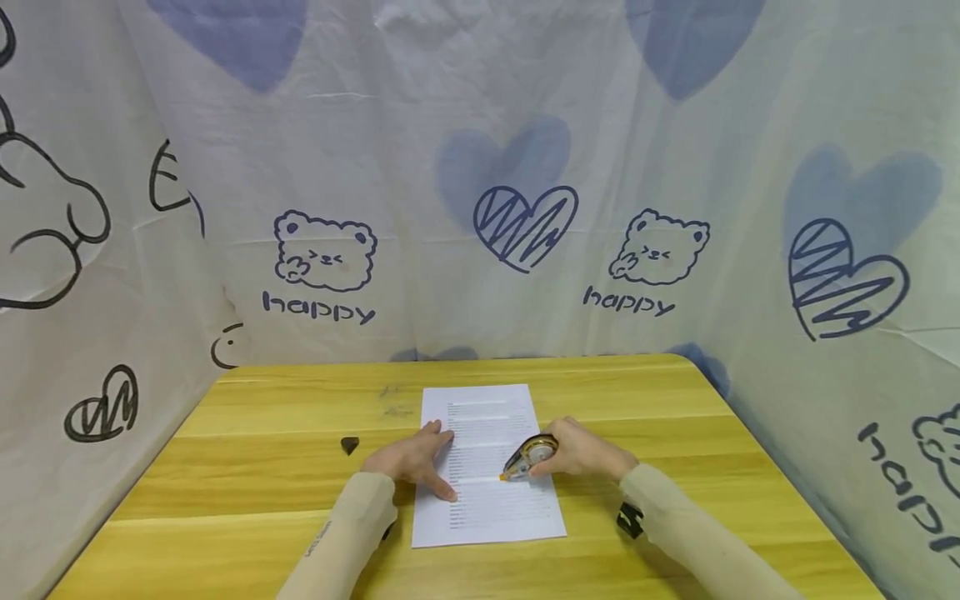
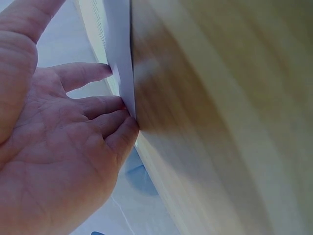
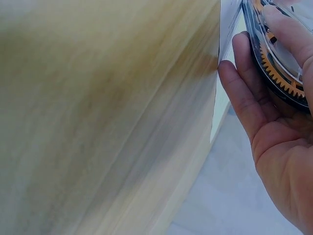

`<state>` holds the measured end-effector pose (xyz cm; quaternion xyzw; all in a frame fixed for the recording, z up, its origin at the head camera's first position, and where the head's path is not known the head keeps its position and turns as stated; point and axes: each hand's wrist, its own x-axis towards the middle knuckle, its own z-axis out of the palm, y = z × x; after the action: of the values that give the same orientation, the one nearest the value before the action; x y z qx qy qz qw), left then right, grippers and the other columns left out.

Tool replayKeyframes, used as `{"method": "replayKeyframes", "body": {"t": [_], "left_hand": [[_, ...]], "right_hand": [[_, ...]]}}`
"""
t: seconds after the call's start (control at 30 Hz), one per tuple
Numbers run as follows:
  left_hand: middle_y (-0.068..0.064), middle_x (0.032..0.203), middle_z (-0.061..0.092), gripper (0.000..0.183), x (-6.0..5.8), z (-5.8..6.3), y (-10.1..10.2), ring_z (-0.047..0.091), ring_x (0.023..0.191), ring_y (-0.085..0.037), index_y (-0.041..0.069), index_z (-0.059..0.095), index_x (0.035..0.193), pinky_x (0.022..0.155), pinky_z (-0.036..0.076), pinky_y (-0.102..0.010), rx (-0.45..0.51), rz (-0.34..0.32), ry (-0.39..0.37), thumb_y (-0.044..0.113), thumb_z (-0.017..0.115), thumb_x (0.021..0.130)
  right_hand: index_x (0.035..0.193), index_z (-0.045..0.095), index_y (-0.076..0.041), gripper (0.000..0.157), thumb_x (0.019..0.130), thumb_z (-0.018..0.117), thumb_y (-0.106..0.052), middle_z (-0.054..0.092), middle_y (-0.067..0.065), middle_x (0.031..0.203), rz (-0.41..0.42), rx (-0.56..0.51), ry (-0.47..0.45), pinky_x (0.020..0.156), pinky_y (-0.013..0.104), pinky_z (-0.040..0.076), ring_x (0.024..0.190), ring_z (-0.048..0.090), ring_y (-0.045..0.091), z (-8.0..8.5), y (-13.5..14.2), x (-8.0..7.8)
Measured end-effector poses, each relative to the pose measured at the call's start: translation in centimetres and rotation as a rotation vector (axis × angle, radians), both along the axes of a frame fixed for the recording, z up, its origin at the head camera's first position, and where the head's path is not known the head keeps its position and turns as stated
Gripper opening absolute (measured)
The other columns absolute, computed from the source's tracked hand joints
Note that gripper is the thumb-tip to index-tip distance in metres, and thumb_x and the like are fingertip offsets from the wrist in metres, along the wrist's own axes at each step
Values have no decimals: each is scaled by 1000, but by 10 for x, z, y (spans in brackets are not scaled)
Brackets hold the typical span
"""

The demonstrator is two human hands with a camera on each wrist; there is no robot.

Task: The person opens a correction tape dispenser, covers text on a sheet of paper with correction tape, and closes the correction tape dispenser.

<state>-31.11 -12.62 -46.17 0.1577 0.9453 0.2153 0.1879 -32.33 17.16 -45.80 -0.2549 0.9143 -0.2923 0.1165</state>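
Observation:
A printed sheet of paper (image 1: pixel 495 521) lies flat on the wooden table, covered in lines of small text with a few blank white bands across it. My left hand (image 1: pixel 411 460) rests on its left edge with fingers spread; in the left wrist view the fingertips (image 2: pixel 128 122) press at the paper's border. In my right hand (image 1: pixel 581 450) I grip a correction tape dispenser (image 1: pixel 534 451), its orange tip touching the sheet right of the middle. The right wrist view shows the dispenser's orange gear (image 3: pixel 279 73) through its clear case, between thumb and fingers.
A small dark cap-like piece (image 1: pixel 349 445) lies on the table (image 1: pixel 262 467), left of the paper. White cloth (image 1: pixel 420 250) printed with hearts and bears hangs behind and along both sides. Faint grey marks show on the wood above the left hand.

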Motion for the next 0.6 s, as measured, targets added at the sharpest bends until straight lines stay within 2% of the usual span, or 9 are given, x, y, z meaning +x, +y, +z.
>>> {"method": "replayKeyframes", "body": {"t": [0.2, 0.6], "left_hand": [[-15, 164, 13, 103, 0, -2, 1, 12, 152, -31, 9, 35, 152, 123, 16, -50, -17, 7, 4, 36, 89, 69], [-16, 164, 15, 100, -1, -1, 2, 14, 152, -32, 7, 37, 151, 123, 16, -50, -18, 3, 10, 34, 89, 70]], "right_hand": [[89, 73, -9, 26, 77, 84, -30, 68, -5, 74, 19, -5, -4, 54, 22, 49, 63, 56, 8, -2, 3, -1], [84, 72, -13, 25, 75, 85, -32, 65, -5, 73, -20, 25, 5, 58, 23, 47, 73, 53, 13, -4, 3, -3]]}}
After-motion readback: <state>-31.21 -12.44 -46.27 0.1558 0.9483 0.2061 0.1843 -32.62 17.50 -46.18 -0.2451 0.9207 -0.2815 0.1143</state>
